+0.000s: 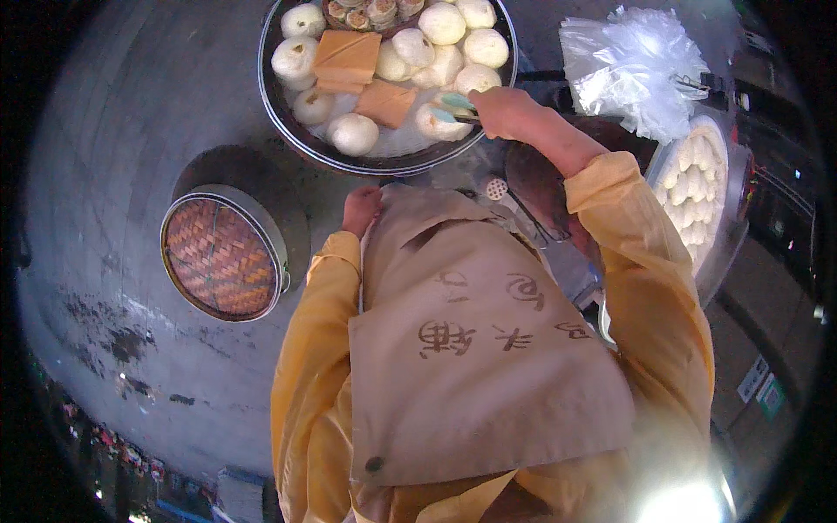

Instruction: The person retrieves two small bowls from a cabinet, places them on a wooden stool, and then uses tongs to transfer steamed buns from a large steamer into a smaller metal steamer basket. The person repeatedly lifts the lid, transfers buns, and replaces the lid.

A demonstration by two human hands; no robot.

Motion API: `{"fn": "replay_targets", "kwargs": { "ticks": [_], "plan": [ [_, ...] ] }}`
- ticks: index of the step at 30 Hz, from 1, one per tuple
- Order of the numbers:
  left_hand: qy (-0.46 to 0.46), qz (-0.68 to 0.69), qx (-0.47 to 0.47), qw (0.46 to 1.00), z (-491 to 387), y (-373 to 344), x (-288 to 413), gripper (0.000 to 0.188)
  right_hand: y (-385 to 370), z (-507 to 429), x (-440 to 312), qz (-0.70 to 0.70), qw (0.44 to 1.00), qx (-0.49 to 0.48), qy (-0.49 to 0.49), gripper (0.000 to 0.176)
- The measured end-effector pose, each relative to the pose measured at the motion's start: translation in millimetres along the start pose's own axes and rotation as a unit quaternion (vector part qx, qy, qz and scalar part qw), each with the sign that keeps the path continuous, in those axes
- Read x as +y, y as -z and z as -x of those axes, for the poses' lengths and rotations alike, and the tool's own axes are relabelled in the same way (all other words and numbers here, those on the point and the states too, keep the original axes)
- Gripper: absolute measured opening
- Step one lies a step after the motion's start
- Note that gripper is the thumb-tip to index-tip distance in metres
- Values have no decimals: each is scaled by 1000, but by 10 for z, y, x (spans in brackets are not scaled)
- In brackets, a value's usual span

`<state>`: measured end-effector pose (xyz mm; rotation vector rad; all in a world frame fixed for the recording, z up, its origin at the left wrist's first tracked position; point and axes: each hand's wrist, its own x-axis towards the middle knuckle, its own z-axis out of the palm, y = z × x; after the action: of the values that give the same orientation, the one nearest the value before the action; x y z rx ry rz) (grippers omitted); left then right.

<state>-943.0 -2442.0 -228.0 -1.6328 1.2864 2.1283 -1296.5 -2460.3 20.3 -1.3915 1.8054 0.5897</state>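
My right hand point(503, 112) grips a pair of tongs point(465, 118) with pale green tips. Those tips are at a white steamed bun point(435, 125) near the front right of a large round steamer point(418, 167); whether they squeeze it, I cannot tell. More white buns point(442, 23) fill the steamer's right and left sides. Flat orange-brown squares point(347, 55) lie among them, and rolled pieces point(381, 13) sit in a dish at the back. Low by the edge of my apron point(458, 261), my left hand point(361, 208) appears curled, its fingers partly hidden.
A round steamer with a woven bamboo lid point(221, 256) stands at the left. At the right hang bunched clear plastic bags point(637, 65), above a tray of pale dough pieces point(694, 189). A perforated round tool head point(496, 189) lies near my apron.
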Motion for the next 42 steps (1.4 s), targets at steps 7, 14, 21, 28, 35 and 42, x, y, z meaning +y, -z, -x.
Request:
{"fn": "replay_targets", "kwargs": {
  "ticks": [7,14,21,28,35,42],
  "plan": [
    [-7,8,21,1000,34,27,-64,29,-76,96,106,30,999,5,-20,27],
    [19,87,16,996,-84,-8,-129,28,-200,-60,8,23,998,50,-20,27],
    [3,27,8,1000,-149,-46,-197,18,-110,111,-12,-2,997,71,-18,28],
    [-15,-46,33,998,-102,-112,-190,21,-200,787,268,-254,957,136,35,60],
    [-232,-419,17,878,-217,-233,-304,25,-800,2129,819,-759,645,87,26,65],
    [-252,-563,-37,786,-207,-775,-307,27,-2033,3653,1576,-812,512,279,-6,63]
  ]
}}
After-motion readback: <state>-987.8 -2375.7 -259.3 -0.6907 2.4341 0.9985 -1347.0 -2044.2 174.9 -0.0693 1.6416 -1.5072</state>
